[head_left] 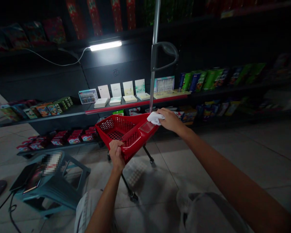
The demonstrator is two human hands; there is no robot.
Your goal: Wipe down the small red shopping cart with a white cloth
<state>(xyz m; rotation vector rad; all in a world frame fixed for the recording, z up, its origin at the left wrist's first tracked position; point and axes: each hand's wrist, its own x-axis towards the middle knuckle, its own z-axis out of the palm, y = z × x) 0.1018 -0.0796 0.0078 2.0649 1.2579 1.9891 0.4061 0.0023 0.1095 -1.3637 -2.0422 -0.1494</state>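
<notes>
Left hand: clamped on the rim of the red cart
Right hand: clutching white cloth against the cart's top

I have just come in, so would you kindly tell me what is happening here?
A person's left hand grips the near edge of a red cart, while the right hand holds a bunched white cloth against the cart's right-hand end. The cart stands in front of stocked dark shelves, where a tube lamp is lit. A stool stands off to the left.
</notes>
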